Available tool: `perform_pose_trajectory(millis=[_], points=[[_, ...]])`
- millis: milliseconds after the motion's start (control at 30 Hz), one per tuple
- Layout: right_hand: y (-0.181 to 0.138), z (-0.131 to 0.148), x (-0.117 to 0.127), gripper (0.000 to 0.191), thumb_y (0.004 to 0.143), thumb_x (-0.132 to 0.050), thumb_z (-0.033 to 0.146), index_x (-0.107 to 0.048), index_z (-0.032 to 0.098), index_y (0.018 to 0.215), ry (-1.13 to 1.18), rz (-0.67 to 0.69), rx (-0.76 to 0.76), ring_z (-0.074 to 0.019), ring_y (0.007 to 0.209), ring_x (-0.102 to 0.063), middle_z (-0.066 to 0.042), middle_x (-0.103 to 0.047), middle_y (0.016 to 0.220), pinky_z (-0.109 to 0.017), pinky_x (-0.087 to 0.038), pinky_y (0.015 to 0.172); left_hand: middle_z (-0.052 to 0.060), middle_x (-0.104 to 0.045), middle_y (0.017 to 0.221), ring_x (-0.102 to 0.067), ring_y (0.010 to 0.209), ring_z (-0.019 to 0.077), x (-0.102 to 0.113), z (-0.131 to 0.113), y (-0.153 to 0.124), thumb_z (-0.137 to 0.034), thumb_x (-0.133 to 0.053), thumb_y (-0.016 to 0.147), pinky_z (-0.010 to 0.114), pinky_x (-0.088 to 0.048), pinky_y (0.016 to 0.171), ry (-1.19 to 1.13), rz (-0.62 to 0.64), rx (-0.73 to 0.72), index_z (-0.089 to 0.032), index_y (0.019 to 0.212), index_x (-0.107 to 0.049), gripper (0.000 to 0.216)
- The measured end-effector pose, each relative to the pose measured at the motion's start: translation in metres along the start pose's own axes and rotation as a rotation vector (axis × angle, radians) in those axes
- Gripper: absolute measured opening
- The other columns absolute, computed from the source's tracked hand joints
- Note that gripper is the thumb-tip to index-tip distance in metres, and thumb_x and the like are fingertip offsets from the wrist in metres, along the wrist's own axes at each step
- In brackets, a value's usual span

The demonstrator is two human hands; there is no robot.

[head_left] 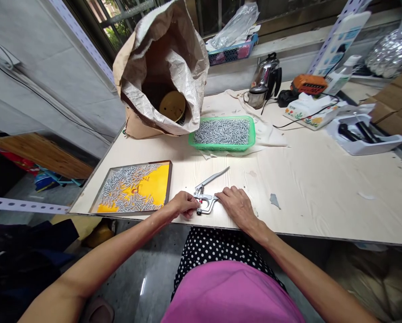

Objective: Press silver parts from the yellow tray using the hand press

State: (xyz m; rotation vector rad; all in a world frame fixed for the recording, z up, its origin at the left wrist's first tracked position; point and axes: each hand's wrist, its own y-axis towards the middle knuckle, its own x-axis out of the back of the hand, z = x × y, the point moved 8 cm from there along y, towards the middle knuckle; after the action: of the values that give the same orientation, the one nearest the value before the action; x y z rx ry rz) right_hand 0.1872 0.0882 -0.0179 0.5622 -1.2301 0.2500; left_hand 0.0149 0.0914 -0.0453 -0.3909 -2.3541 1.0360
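A small metal press tool (205,197) with a long lever handle stands near the front edge of the pale wooden table (304,179). My left hand (183,204) is pinched at the tool's left side, fingers closed on something too small to make out. My right hand (236,204) rests against the tool's right side, fingers curled and touching its base. A yellow tray (153,186) of several small silver metal pieces lies to the left. A green basket (251,139) full of the same silver pieces sits further back.
A large open paper sack (160,67) stands at the back left. An electric kettle (266,78), an orange device (308,83), a tissue box (304,110) and a white tray (365,143) of dark tools are at the back right. A cardboard box (399,103) is far right.
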Motion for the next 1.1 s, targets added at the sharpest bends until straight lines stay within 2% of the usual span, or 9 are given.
perform_pose_trajectory(millis=[167, 400, 500, 733, 867, 933, 1000, 1100], points=[[0.002, 0.002, 0.001, 0.021, 0.099, -0.048, 0.024, -0.068, 0.023, 0.104, -0.015, 0.017, 0.000, -0.0211, 0.086, -0.046, -0.005, -0.063, 0.090, -0.036, -0.026, 0.074, -0.006, -0.051, 0.041, -0.047, 0.036, 0.0074, -0.002, 0.000, 0.000, -0.029, -0.070, 0.079, 0.021, -0.044, 0.046, 0.015, 0.031, -0.015, -0.015, 0.062, -0.056, 0.026], [0.002, 0.000, 0.004, 0.016, 0.096, -0.054, 0.028, -0.067, 0.024, 0.105, 0.027, 0.095, -0.017, -0.0213, 0.089, -0.048, -0.004, -0.064, 0.094, -0.035, -0.026, 0.077, -0.003, -0.057, 0.045, -0.050, 0.039, 0.0089, -0.002, 0.007, 0.001, -0.031, -0.075, 0.075, 0.022, -0.045, 0.047, -0.116, 0.005, 0.016, -0.013, 0.064, -0.058, 0.026], [0.000, 0.001, 0.001, 0.021, 0.096, -0.052, 0.022, -0.065, 0.026, 0.112, 0.008, 0.115, 0.000, -0.0219, 0.090, -0.047, -0.005, -0.063, 0.097, -0.035, -0.027, 0.078, -0.002, -0.058, 0.047, -0.051, 0.041, 0.0085, -0.004, 0.007, 0.000, -0.027, -0.073, 0.077, 0.021, -0.045, 0.048, -0.132, 0.002, 0.008, -0.012, 0.066, -0.061, 0.022], [-0.002, 0.003, -0.001, 0.020, 0.097, -0.048, 0.018, -0.066, 0.024, 0.105, -0.050, 0.122, -0.034, -0.0222, 0.089, -0.048, -0.006, -0.061, 0.094, -0.035, -0.030, 0.076, -0.004, -0.054, 0.043, -0.048, 0.039, 0.0079, -0.006, 0.006, 0.002, -0.024, -0.073, 0.077, 0.021, -0.043, 0.046, -0.044, -0.056, 0.024, -0.013, 0.061, -0.057, 0.025], [-0.001, 0.004, 0.001, 0.022, 0.096, -0.047, 0.017, -0.066, 0.023, 0.105, -0.043, 0.177, -0.044, -0.0227, 0.090, -0.049, -0.008, -0.062, 0.096, -0.035, -0.032, 0.076, -0.004, -0.052, 0.043, -0.046, 0.039, 0.0078, -0.006, 0.006, 0.003, -0.021, -0.069, 0.080, 0.021, -0.042, 0.046, -0.035, -0.067, 0.037, -0.013, 0.060, -0.057, 0.025], [0.000, 0.001, 0.002, 0.020, 0.095, -0.050, 0.023, -0.065, 0.024, 0.108, 0.003, 0.214, -0.030, -0.0234, 0.093, -0.051, -0.008, -0.062, 0.101, -0.036, -0.034, 0.078, -0.004, -0.051, 0.042, -0.045, 0.038, 0.0074, -0.006, 0.006, 0.003, -0.021, -0.070, 0.079, 0.021, -0.040, 0.044, -0.039, -0.062, 0.037, -0.013, 0.059, -0.056, 0.026], [0.005, -0.005, 0.006, 0.031, 0.091, -0.059, 0.033, -0.061, 0.025, 0.121, 0.057, 0.224, 0.003, -0.0263, 0.105, -0.051, -0.010, -0.059, 0.120, -0.038, -0.037, 0.085, -0.004, -0.050, 0.041, -0.042, 0.037, 0.0069, -0.007, 0.006, 0.003, -0.021, -0.070, 0.079, 0.020, -0.037, 0.043, -0.040, -0.054, 0.035, -0.013, 0.059, -0.055, 0.027], [0.019, -0.024, 0.009, 0.083, 0.075, -0.074, 0.048, -0.040, 0.020, 0.145, 0.044, 0.235, 0.038, -0.0364, 0.135, -0.032, -0.018, -0.034, 0.152, -0.050, -0.031, 0.103, -0.005, -0.048, 0.040, -0.039, 0.035, 0.0059, -0.009, 0.005, 0.001, -0.020, -0.067, 0.082, 0.020, -0.032, 0.042, -0.047, -0.045, 0.023, -0.013, 0.058, -0.053, 0.028]])
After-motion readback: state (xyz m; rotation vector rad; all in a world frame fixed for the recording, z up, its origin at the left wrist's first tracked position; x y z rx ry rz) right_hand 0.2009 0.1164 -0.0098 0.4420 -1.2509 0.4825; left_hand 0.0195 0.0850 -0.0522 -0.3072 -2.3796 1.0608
